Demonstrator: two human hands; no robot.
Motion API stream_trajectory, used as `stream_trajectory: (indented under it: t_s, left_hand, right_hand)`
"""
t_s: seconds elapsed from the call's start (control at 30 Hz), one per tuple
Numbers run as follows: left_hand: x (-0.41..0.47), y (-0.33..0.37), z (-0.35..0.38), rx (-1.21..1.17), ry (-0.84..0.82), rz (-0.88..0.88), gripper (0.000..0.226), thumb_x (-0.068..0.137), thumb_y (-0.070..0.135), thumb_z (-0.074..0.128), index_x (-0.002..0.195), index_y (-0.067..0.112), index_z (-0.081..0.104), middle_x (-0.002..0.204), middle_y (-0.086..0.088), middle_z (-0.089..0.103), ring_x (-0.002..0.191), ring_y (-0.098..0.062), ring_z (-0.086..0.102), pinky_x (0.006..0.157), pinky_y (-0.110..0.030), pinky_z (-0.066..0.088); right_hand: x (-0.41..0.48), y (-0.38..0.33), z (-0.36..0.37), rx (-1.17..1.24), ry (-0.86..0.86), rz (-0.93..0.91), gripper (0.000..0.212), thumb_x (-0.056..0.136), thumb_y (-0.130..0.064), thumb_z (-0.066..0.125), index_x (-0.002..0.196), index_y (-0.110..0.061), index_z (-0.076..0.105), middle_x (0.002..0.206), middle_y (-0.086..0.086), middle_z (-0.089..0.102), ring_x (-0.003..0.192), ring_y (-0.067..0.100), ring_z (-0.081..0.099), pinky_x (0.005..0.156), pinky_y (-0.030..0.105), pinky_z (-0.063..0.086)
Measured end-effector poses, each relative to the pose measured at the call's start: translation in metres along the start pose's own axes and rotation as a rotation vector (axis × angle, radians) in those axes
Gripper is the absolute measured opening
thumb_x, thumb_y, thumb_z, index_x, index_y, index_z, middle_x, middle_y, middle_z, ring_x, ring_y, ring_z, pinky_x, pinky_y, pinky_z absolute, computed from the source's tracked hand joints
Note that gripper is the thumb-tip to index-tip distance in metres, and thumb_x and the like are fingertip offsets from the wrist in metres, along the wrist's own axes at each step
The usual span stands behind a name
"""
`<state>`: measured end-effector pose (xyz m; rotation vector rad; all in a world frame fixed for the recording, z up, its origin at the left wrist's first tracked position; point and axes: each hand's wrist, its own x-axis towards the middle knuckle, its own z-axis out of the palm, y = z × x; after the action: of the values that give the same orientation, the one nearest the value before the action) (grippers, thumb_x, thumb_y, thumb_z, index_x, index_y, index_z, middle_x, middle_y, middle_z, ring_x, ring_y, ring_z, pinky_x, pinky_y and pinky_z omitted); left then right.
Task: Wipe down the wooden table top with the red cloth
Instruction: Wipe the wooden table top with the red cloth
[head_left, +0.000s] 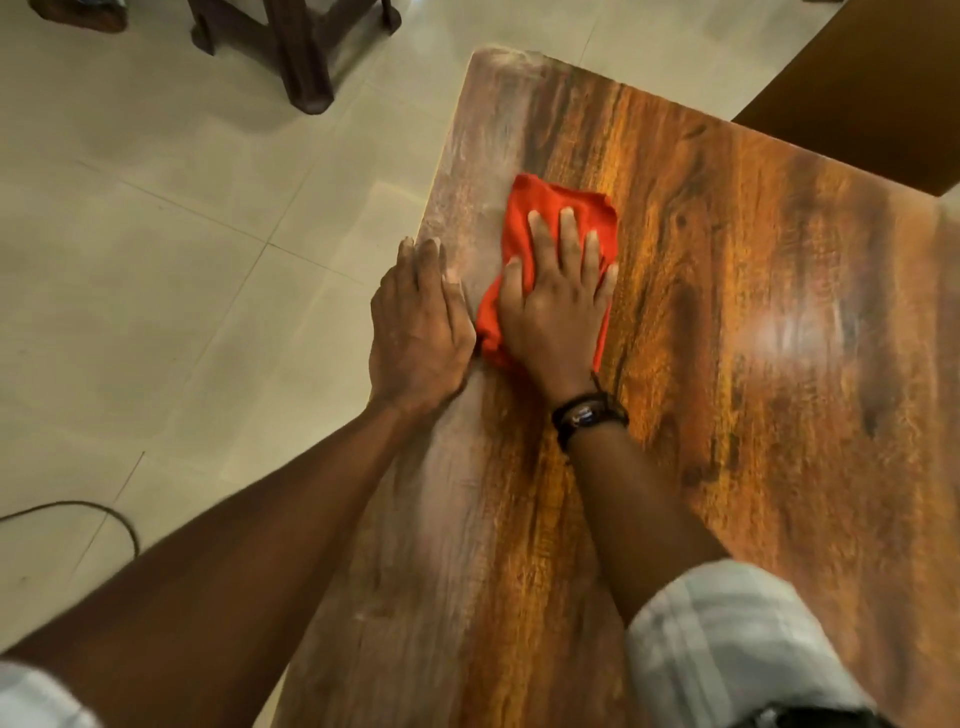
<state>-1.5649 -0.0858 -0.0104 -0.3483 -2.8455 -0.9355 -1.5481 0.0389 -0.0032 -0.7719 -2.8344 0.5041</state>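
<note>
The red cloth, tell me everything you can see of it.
The red cloth is bright orange-red, soft fabric, crumpled into a rough pad with wrinkled, uneven edges. It lies flat on the wooden table top, near its left edge, between a dull dusty strip and glossy wood. The right hand presses on it with straight, spread fingers, hiding its middle. The left hand lies flat beside its left edge; whether they touch is unclear.
</note>
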Motion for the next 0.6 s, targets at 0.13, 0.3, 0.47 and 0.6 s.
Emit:
stream_trajectory:
  t_s: [0.13,0.3,0.47,0.6]
  left_hand:
    - [0.000,0.003,-0.006,-0.033,-0.073,-0.037,0.063,0.101,0.038,0.017,0.148,0.003,0.040,0.152,-0.023,0.042,0.138,-0.036,0.042,0.112,-0.047,0.033]
    - [-0.002,0.002,-0.012,-0.109,-0.068,-0.053,0.053,0.104,0.030,0.026,0.146,0.002,0.040,0.146,-0.019,0.050,0.131,-0.034,0.048,0.110,-0.046,0.033]
    - [-0.018,-0.018,-0.037,-0.280,-0.087,-0.161,0.044,0.099,0.027,0.039,0.134,0.003,0.052,0.130,-0.014,0.063,0.119,-0.032,0.059,0.099,-0.038,0.043]
    - [-0.104,-0.052,-0.075,-0.128,-0.245,-0.204,0.042,0.102,0.035,0.027,0.104,0.005,0.057,0.095,-0.020,0.067,0.093,-0.042,0.063,0.079,-0.044,0.044]
  right_hand:
    - [0.039,-0.006,0.001,0.039,-0.039,0.052,0.056,0.101,-0.041,0.040,0.156,-0.032,0.030,0.167,-0.001,0.016,0.155,0.028,0.008,0.122,0.054,-0.002]
    - [0.027,-0.009,-0.001,0.008,-0.061,0.056,0.057,0.104,-0.043,0.035,0.158,-0.033,0.022,0.168,-0.001,0.008,0.155,0.027,0.003,0.124,0.050,-0.004]
    - [-0.050,-0.013,-0.006,0.007,-0.067,0.007,0.058,0.101,-0.043,0.039,0.157,-0.032,0.027,0.167,0.000,0.015,0.155,0.030,0.010,0.124,0.053,0.002]
    - [-0.154,-0.009,-0.008,-0.008,0.044,-0.028,0.058,0.097,-0.044,0.041,0.153,-0.029,0.039,0.163,0.002,0.030,0.150,0.031,0.027,0.121,0.057,0.019]
